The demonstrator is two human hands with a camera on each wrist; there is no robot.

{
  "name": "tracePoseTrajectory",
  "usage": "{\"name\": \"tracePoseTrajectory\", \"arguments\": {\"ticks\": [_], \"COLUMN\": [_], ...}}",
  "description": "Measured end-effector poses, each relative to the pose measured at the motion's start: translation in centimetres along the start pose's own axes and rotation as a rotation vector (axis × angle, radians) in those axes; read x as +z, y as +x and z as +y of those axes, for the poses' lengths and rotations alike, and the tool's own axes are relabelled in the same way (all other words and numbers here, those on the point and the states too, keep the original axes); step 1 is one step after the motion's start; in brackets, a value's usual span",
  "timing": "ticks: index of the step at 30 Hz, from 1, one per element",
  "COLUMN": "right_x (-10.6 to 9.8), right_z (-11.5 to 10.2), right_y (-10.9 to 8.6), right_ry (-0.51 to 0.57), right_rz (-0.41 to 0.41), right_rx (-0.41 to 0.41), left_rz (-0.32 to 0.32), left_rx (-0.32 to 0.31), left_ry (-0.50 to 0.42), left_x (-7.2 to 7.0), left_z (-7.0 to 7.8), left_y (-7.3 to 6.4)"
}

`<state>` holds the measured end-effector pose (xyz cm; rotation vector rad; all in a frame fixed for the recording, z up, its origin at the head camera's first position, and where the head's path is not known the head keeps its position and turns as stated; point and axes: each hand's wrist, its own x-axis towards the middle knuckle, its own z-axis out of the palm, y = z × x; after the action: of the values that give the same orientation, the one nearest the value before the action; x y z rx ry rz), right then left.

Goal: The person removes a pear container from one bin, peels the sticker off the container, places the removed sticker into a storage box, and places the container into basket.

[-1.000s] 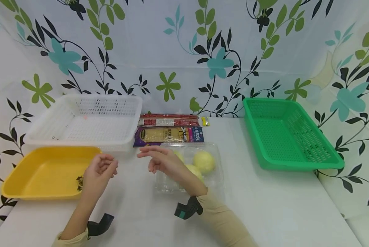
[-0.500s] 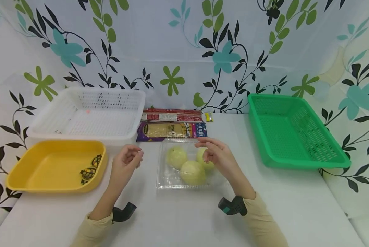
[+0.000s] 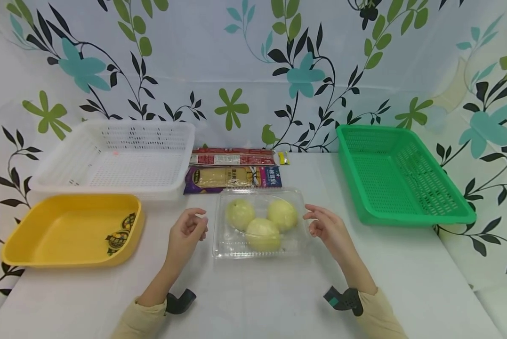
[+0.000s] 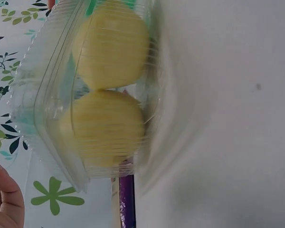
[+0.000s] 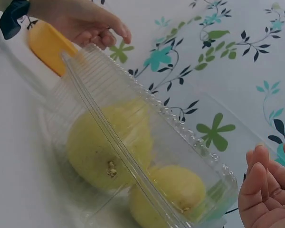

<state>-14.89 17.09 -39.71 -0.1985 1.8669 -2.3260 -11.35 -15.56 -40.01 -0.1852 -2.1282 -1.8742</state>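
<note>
A clear plastic clamshell box (image 3: pixel 231 246) sits on the white table, its lid down. Inside are three round, pale yellow-green fruits (image 3: pixel 263 234); two show in the left wrist view, one fruit (image 4: pixel 111 45) above the other. Just left of the box hovers my left hand (image 3: pixel 187 231), fingers loosely curled and holding nothing. My right hand (image 3: pixel 330 233) is at the box's right side, its fingers bent loosely and also holding nothing. Its fingertips come close to the box edge; whether they touch it I cannot tell.
A yellow tray (image 3: pixel 62 221) with dark printed packets (image 3: pixel 118 239) and a white basket (image 3: pixel 143 174) stand left. Behind the box lie a purple noodle-like packet (image 3: pixel 232 180), red packets (image 3: pixel 236 157) and a small yellow packet (image 3: pixel 284 158). A green basket (image 3: pixel 410 219) stands right.
My left hand has moved right from beside the yellow tray to the box's left side. My right hand has moved right, from over the box to its right side.
</note>
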Motion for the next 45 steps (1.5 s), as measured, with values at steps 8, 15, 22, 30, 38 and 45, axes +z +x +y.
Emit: {"name": "tracePoseTrajectory", "arguments": {"ticks": [8, 15, 22, 30, 38, 45], "right_x": [-2.2, -2.4, -2.0, -1.9, -1.5, -1.6], "right_z": [2.8, 4.1, 4.5, 5.3, 5.8, 6.0], "right_y": [0.6, 1.2, 1.1, 0.7, 0.5, 0.3], "right_ry": [-0.065, -0.263, -0.28, -0.395, -0.501, -0.485], "right_rz": [0.092, 0.172, 0.178, 0.18, 0.172, 0.16], "right_rx": [-0.063, -0.014, 0.015, 0.098, 0.044, 0.037], "left_rz": [-0.074, -0.123, -0.083, -0.071, -0.121, -0.168], "left_rx": [-0.077, -0.178, -0.135, -0.117, -0.246, -0.294], "left_ry": [0.011, 0.065, 0.135, 0.236, 0.183, 0.221], "left_x": [0.6, 0.9, 1.0, 0.7, 0.9, 1.1], "left_z": [-2.0, -0.2, -1.6, -4.1, -4.7, -4.8], "left_y": [-0.2, -0.3, -0.4, -0.2, -0.3, -0.5]}}
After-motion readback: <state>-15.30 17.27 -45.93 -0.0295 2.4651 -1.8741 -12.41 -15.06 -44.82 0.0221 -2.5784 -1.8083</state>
